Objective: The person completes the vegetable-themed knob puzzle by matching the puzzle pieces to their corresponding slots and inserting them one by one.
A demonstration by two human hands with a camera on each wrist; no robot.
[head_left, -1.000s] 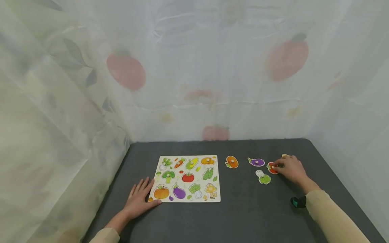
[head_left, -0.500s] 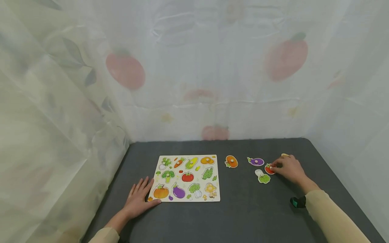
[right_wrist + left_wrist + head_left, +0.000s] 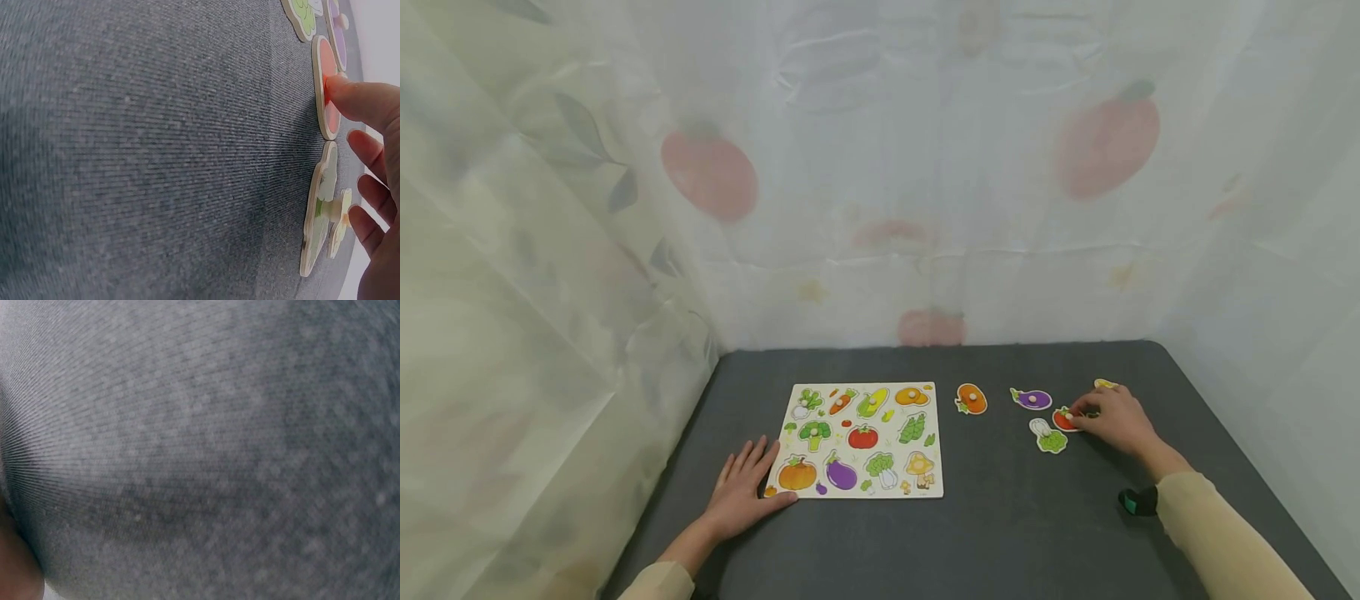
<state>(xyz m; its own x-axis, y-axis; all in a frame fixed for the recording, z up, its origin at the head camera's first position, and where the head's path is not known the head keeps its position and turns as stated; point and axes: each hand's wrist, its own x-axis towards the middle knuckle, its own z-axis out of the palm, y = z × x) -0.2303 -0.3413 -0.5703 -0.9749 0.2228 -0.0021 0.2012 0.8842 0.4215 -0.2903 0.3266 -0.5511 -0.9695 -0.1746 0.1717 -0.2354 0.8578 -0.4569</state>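
Note:
In the head view my left hand (image 3: 741,492) lies with spread, straight fingers at the lower left corner of a wooden vegetable puzzle board (image 3: 889,446). The thumb lies along the board's lower edge. My right hand (image 3: 1116,421) is at the right, pinching the knob of a red tomato puzzle piece (image 3: 1064,419). The right wrist view shows the thumb on that knob and the tomato piece (image 3: 320,94) standing low at the cloth; the other fingers are loosely bent. A pale green piece with a knob (image 3: 317,212) lies beneath them, partly hidden from the head view.
Loose pieces lie around: a pumpkin (image 3: 972,399), an eggplant (image 3: 1032,399), a cabbage (image 3: 1049,437) close to the tomato, and a yellow piece (image 3: 1105,383) behind my right hand. The dark grey table (image 3: 1000,533) ends at pale curtains. The left wrist view shows mostly dark cloth.
The tomato piece has shifted slightly left and nearer to me, toward the cabbage, with my right hand at it. My left hand and the board stay put.

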